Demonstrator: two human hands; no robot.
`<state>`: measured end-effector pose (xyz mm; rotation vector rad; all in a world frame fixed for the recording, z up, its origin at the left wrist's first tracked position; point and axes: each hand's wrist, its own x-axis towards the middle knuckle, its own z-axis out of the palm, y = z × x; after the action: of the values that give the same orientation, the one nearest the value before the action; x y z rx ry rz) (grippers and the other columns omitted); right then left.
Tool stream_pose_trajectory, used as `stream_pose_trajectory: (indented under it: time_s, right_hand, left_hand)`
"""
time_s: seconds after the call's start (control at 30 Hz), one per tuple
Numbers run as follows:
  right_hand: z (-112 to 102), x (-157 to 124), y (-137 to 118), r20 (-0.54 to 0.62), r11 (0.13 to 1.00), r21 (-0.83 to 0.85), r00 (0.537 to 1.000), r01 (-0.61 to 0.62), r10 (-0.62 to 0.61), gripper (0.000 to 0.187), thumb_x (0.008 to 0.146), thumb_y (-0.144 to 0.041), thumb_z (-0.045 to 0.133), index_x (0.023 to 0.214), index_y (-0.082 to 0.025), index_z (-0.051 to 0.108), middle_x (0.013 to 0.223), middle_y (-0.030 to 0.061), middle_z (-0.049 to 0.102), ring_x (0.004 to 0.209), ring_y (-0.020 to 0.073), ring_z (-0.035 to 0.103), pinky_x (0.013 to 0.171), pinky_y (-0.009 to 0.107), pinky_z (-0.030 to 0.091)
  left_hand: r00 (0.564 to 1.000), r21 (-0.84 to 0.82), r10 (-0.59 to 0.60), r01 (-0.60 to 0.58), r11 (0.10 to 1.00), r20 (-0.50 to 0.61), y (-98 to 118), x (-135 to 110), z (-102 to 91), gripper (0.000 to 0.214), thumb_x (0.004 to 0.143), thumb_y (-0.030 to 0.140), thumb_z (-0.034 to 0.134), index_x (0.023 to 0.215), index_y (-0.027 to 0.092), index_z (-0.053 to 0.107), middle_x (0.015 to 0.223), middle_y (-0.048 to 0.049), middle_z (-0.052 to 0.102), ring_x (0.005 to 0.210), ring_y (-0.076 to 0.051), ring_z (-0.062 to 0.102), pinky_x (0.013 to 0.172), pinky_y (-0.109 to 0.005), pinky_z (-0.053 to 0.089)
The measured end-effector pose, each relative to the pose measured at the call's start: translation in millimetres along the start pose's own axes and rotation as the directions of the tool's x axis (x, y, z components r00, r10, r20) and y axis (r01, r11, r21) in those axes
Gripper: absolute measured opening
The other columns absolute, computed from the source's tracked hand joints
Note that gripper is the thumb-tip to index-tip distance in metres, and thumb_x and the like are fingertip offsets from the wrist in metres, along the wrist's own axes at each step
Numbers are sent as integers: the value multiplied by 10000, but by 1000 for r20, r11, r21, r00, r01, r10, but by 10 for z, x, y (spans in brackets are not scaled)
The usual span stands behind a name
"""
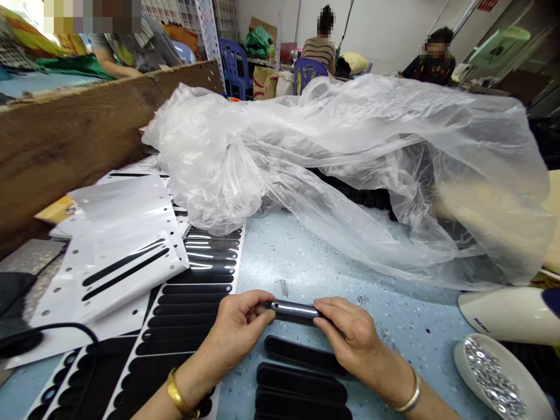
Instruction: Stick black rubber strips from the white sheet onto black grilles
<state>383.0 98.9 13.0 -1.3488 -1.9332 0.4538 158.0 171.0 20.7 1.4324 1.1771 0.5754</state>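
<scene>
A short dark strip (pixel 294 309) with a glossy top and a small hole near its left end is held level above the blue speckled table. My left hand (pixel 242 318) pinches its left end between thumb and fingers. At the other end, my right hand (pixel 350 326) grips it the same way. Just below lie several black rounded strips (pixel 301 382), partly under my right hand and forearm. Left of my left hand are sheets of black strips (pixel 188 306) on white backing.
Crumpled clear plastic (pixel 350 140) covers dark items across the back. Peeled white sheets (pixel 122 239) lie left, beside a wooden board (pixel 79 134). A bowl of small metal rings (pixel 492 373) and a white appliance (pixel 511 318) stand right. Other people sit beyond.
</scene>
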Motion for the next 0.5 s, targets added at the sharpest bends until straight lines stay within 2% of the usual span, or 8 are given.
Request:
stream_pose_trajectory:
  time_s: [0.33, 0.5]
  right_hand:
    - [-2, -13, 15, -42, 1000, 28, 999, 0, 1, 216, 897, -90, 563, 1084, -142, 656, 941, 102, 708, 832, 213, 671, 735, 357, 582]
    - [11, -32, 26, -22, 1000, 20, 1000, -5, 6, 207, 905, -96, 556, 1084, -145, 647, 939, 99, 702, 825, 210, 662, 733, 358, 570]
  left_hand:
    - [1000, 29, 20, -20, 999, 21, -9, 2, 1, 193, 767, 258, 627, 885, 153, 739, 556, 28, 557, 525, -114, 479, 500, -218, 391]
    - [1000, 25, 17, -17, 1000, 11, -25, 6, 3, 195, 770, 263, 630, 896, 160, 738, 566, 29, 562, 540, -117, 491, 517, -220, 404]
